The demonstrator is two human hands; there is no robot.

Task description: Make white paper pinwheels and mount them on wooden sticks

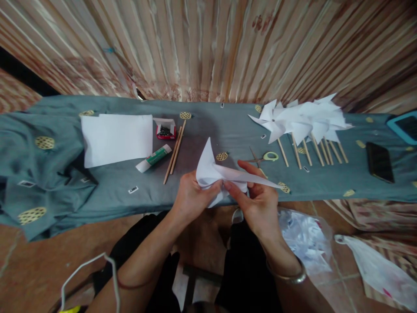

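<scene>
Both of my hands hold one white folded paper piece (pixel 213 170) over the near edge of the grey-blue cloth (pixel 202 130). My left hand (pixel 192 195) pinches its left side, thumb on top. My right hand (pixel 257 198) grips the right side, where a long pointed flap sticks out to the right. Behind the paper lie green-handled scissors (pixel 265 157). To the left are two wooden sticks (pixel 175 150), a glue tube (pixel 153 158), a small red box of pins (pixel 166 130) and a stack of white paper sheets (pixel 116 138).
Several finished white paper pinwheels on sticks (pixel 304 124) lie at the right. A black phone (pixel 379 162) and a blue-cased tablet (pixel 404 125) sit at the far right. A clear plastic bag (pixel 304 239) lies on the floor by my right knee. A striped curtain hangs behind.
</scene>
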